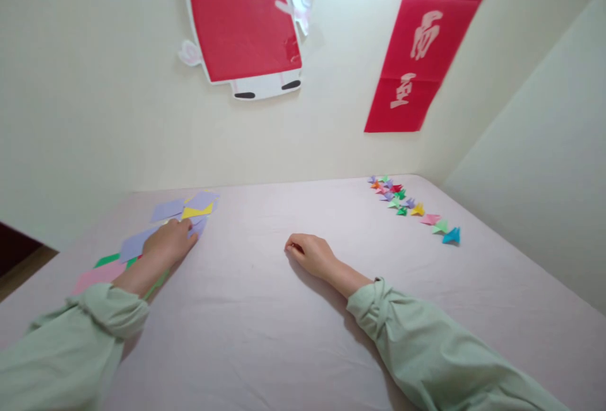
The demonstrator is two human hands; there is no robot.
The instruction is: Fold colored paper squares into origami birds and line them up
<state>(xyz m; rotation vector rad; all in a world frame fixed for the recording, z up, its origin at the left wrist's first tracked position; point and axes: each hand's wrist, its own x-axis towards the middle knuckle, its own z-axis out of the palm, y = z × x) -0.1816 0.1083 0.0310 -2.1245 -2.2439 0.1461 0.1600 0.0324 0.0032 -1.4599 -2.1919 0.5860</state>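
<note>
My left hand [169, 240] rests on the spread of coloured paper at the left, its fingers bent over a purple sheet [201, 226]. Thumb and forefinger look a little apart there, with purple paper showing between them. Another purple sheet [135, 245] lies under the side of that hand, and a yellow sheet [197, 211] is just beyond its fingertips. My right hand [310, 253] lies on its side near the middle of the table, fingers curled into a loose fist with nothing seen in them.
The pale cloth-covered table [246, 335] meets the wall at the back. Small folded paper figures [417, 209] in several colours stand in a line at the right. Pink paper [97, 275] and green sheets lie near my left forearm. A red banner [402, 92] hangs on the wall.
</note>
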